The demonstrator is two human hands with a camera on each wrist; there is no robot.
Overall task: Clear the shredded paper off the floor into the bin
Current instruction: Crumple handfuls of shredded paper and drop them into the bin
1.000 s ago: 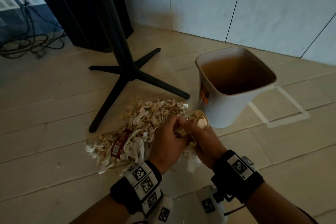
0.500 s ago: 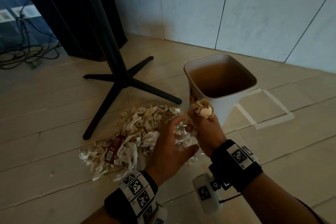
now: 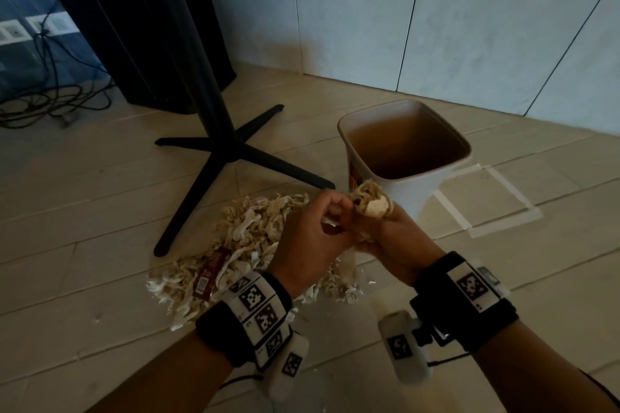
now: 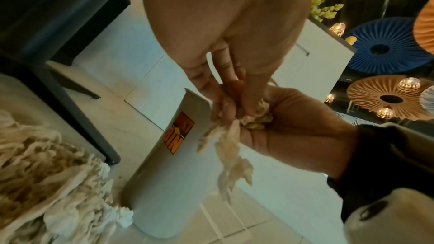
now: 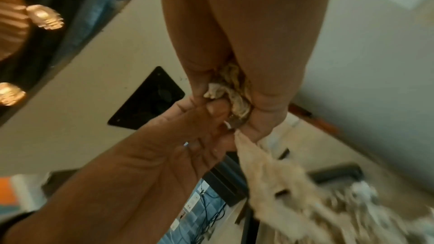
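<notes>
My right hand (image 3: 389, 231) grips a clump of shredded paper (image 3: 369, 201) in its fist, just in front of the near wall of the white bin (image 3: 406, 201). My left hand (image 3: 330, 216) meets it from the left, with curled fingers (image 4: 220, 84) pinching the same clump (image 4: 257, 116). Loose strands (image 4: 227, 164) hang below both hands. In the right wrist view my left thumb (image 5: 216, 107) presses on the clump (image 5: 234, 94). The main pile of shredded paper (image 3: 248, 238) lies on the floor left of the hands. The bin's inside looks empty.
A red wrapper (image 3: 211, 275) lies in the pile. The black cross base of a table (image 3: 231, 151) stands just behind the pile, one leg reaching toward the bin. White tape marks (image 3: 486, 221) lie on the floor right of the bin. Cables (image 3: 50, 100) lie far left by the wall.
Both hands have risen from the pile with the clump, toward the bin's near side. My left hand, spread open half a second ago, has closed back onto the clump.
</notes>
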